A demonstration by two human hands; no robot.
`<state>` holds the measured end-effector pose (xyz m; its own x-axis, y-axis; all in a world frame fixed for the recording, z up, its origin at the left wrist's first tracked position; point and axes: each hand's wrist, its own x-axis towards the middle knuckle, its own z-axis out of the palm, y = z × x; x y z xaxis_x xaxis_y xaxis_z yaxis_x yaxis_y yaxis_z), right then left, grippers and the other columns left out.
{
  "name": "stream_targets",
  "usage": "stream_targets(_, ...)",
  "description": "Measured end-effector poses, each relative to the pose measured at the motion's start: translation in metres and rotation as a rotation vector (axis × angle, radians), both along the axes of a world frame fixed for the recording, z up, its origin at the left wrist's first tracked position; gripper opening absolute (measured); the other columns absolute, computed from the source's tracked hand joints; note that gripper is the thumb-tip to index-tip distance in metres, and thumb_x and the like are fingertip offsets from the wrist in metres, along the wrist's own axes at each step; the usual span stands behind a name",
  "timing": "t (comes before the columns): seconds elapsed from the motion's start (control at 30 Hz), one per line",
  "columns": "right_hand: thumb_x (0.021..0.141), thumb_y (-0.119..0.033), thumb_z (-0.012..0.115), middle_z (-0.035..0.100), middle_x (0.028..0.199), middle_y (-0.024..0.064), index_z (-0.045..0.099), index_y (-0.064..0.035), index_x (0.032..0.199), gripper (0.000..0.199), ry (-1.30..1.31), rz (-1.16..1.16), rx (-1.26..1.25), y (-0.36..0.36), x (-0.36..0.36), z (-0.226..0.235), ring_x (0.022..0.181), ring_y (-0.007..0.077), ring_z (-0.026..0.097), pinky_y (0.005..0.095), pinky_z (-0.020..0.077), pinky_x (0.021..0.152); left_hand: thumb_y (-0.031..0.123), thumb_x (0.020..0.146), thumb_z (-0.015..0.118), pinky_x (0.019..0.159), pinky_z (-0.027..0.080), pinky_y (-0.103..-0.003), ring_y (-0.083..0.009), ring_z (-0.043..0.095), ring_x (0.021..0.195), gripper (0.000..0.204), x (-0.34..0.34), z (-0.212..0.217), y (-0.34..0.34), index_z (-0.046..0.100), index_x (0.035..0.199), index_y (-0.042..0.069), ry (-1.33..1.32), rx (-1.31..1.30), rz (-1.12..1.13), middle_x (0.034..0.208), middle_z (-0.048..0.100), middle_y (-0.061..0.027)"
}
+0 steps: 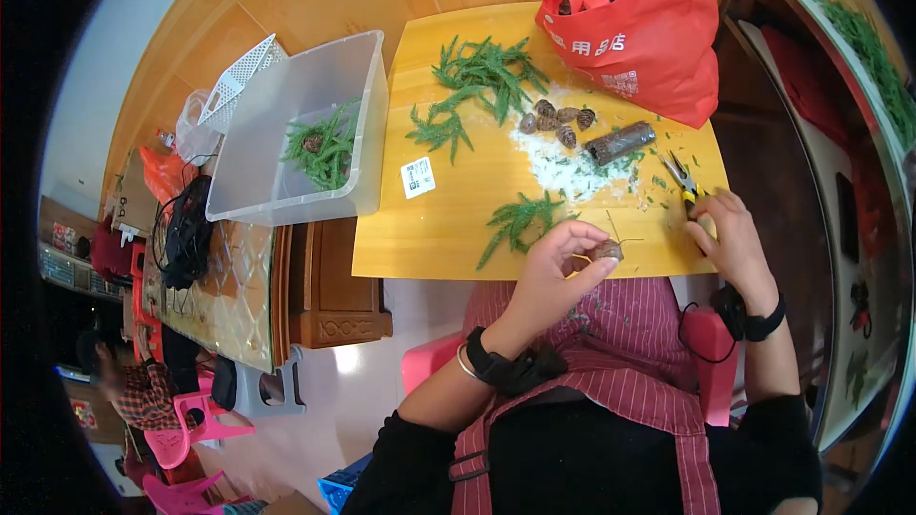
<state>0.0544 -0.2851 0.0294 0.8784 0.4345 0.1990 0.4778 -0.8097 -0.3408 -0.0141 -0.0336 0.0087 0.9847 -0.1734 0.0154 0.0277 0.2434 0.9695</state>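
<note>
My left hand [563, 256] pinches a small brown pine cone [608, 250] near the table's front edge. Thin wire [614, 225] sticks up and out from the cone. To the right, my right hand [733, 229] has its fingers closed round the yellow handles of a pair of pliers [683, 179], which lie on the tabletop with their jaws pointing away from me. Beyond the left hand rests a green artificial pine sprig [521, 223]. Several loose pine cones [565, 120] sit farther back, beside a dark brown cylinder [620, 142] on scattered white bits [571, 172].
A red bag [637, 48] full of pine cones stands at the back right of the yellow table [401, 246]. More green sprigs [482, 72] lie at the back. On the left, a clear plastic bin [250, 193] holds greenery and a cone. A white label [417, 176] lies nearby.
</note>
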Motion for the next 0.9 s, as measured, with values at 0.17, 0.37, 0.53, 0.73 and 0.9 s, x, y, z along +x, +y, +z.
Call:
stream_targets(0.17, 0.081, -0.007, 0.056, 0.061, 0.095, 0.0081, 0.057, 0.0041, 0.1, 0.021, 0.681, 0.231, 0.678, 0.061, -0.019, 0.017, 0.089, 0.0121, 0.057, 0.0249, 0.0443, 0.077, -0.003, 0.078, 0.062, 0.075, 0.046, -0.022, -0.0093, 0.057, 0.087, 0.022, 0.001, -0.012, 0.0, 0.049, 0.095, 0.001, 0.014, -0.038, 0.005, 0.091, 0.059, -0.0039)
stream_targets(0.37, 0.084, -0.005, 0.055, 0.061, 0.092, 0.005, 0.057, 0.0011, 0.102, 0.018, 0.672, 0.299, 0.913, 0.091, -0.008, -0.002, 0.083, 0.0091, 0.056, 0.0221, 0.0456, 0.073, -0.003, 0.077, 0.063, 0.074, 0.047, -0.021, -0.0078, 0.055, 0.087, 0.027, 0.011, -0.006, 0.013, 0.05, 0.1, 0.001, -0.02, 0.001, 0.092, 0.094, 0.056, -0.0027)
stream_targets(0.53, 0.088, -0.009, 0.051, 0.057, 0.098, 0.005, 0.052, -0.0009, 0.104, 0.017, 0.801, 0.222, 1.082, 0.103, 0.007, -0.014, 0.086, 0.0097, 0.056, 0.0225, 0.0474, 0.075, 0.011, 0.072, 0.07, 0.065, 0.046, -0.028, -0.0197, 0.056, 0.08, 0.038, 0.015, -0.015, 0.034, 0.05, 0.103, 0.003, -0.296, 1.061, 0.391, 0.087, 0.055, -0.0076)
stream_targets(0.73, 0.093, -0.013, 0.043, 0.052, 0.104, 0.0051, 0.048, -0.0033, 0.108, 0.019, 0.762, 0.156, 1.288, 0.098, 0.019, -0.038, 0.094, 0.012, 0.054, 0.026, 0.0473, 0.081, 0.015, 0.072, 0.068, 0.066, 0.046, -0.035, -0.0319, 0.055, 0.078, 0.042, 0.022, -0.026, 0.039, 0.048, 0.108, 0.004, -0.276, 1.354, 0.27, 0.087, 0.053, -0.0149)
stream_targets(0.9, 0.095, -0.016, 0.039, 0.052, 0.106, 0.0057, 0.048, -0.0035, 0.108, 0.021, 0.776, 0.151, 1.322, 0.091, 0.024, -0.036, 0.094, 0.0111, 0.053, 0.0252, 0.0456, 0.078, 0.008, 0.08, 0.059, 0.072, 0.046, -0.032, -0.0233, 0.057, 0.085, 0.042, 0.032, -0.006, 0.047, 0.043, 0.119, 0.003, -0.036, 0.479, 0.17, 0.096, 0.054, -0.0109)
